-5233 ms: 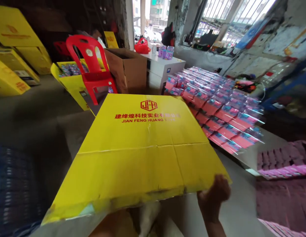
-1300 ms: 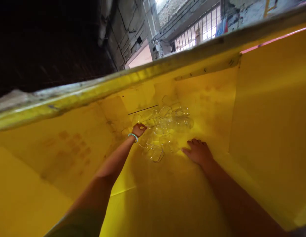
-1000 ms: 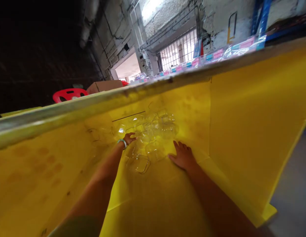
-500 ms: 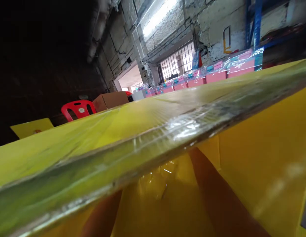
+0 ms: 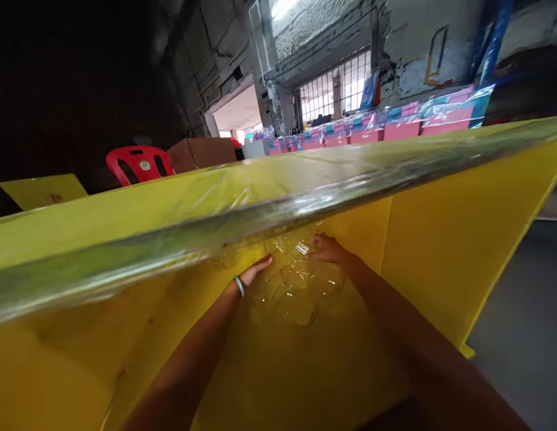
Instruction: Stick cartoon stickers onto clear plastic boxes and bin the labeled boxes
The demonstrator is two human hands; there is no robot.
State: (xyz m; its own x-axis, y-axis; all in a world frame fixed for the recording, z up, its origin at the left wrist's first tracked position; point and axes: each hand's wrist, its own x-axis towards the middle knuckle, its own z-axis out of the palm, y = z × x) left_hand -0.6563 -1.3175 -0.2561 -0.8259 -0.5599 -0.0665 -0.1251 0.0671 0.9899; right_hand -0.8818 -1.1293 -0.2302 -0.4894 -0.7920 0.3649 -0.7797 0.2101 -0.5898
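Observation:
Inside a yellow-walled space (image 5: 422, 251) under the tabletop lies a loose heap of clear plastic pieces (image 5: 300, 299), shiny and thin. My left hand (image 5: 256, 270), with a pale bangle (image 5: 239, 286) at its wrist, reaches to the left side of the heap; its fingers are stretched out and hold nothing I can see. At the heap's far right my right hand (image 5: 326, 248) has its fingers curled against a clear plastic piece (image 5: 302, 247). The exact outline of that piece is hard to make out.
The yellow tabletop (image 5: 192, 194), its edge wrapped in clear film, crosses above both arms. Beyond it stand a red chair (image 5: 139, 164), a cardboard box (image 5: 201, 154) and a row of film-wrapped pink boxes (image 5: 401, 129). A barred window (image 5: 334, 90) is in the back wall.
My view has shifted, so the tabletop edge sits higher in the picture. Both hands and the clear plastic heap, largely hidden under the edge before, now show.

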